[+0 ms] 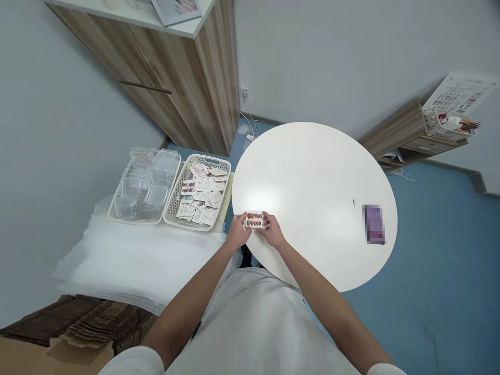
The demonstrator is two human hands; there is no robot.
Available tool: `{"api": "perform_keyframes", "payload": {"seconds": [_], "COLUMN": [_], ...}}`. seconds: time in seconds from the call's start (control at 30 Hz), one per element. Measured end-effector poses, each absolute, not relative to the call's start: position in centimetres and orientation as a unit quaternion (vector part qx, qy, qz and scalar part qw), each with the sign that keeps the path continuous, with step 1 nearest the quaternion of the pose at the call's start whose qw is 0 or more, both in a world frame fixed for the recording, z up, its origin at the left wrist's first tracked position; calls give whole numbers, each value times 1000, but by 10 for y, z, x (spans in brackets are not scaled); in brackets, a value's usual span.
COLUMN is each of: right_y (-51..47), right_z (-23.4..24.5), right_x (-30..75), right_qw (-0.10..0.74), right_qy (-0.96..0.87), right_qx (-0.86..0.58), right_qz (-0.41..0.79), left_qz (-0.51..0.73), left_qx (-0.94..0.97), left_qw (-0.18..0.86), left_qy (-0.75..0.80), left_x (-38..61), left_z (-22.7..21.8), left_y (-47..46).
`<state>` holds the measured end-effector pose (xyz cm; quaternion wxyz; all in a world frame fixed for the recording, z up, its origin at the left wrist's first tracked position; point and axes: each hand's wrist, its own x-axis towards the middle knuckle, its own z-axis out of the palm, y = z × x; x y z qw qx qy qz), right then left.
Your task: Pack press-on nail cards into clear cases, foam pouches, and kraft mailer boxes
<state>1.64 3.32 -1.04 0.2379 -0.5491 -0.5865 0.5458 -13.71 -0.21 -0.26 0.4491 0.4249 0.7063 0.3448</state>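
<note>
Between my two hands is a small white card of press-on nails (254, 219), with two rows of reddish-brown and amber nails facing up. My left hand (238, 232) grips its left edge, thumb along the side. On the opposite edge, my right hand (272, 229) pinches the card with fingers curled behind it. The card is above the near left edge of a round white table (312, 187). To the left, a white basket (197, 225) holds many similar cards (202, 195), most showing printed white backs.
Another white basket (111, 212) holds clear plastic boxes (142, 182). Both baskets rest on stacked white sheets (136, 255). Flattened cardboard (97, 323) lies below. A blurred purple item (375, 224) sits on the table's right. A wood-grain cabinet (187, 78) stands behind, a shelf unit (414, 133) at right.
</note>
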Motion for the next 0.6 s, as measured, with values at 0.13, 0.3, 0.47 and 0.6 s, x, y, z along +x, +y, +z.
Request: {"api": "perform_keyframes", "payload": {"seconds": [0.13,0.3,0.47,0.6], "right_y": [40,40,26,18], "right_z": [-17,-17,-15,-14], "right_x": [-4,-16,-19,-25], "right_qw": [187,173,196,214], "right_qy": [-586,-583,-578,-548], "right_qx": [-577,-596,-608,-630], "right_qz": [537,524,508,507], "left_qz": [257,227,251,274], "left_qx": [457,471,460,448], "left_qw": [433,436,437,451], "left_qy": [733,732,731,722], "left_x": [-148,-150,-147,-146], "left_z": [-13,-14,-15,-16], "left_y": [4,7,-1,-5]}}
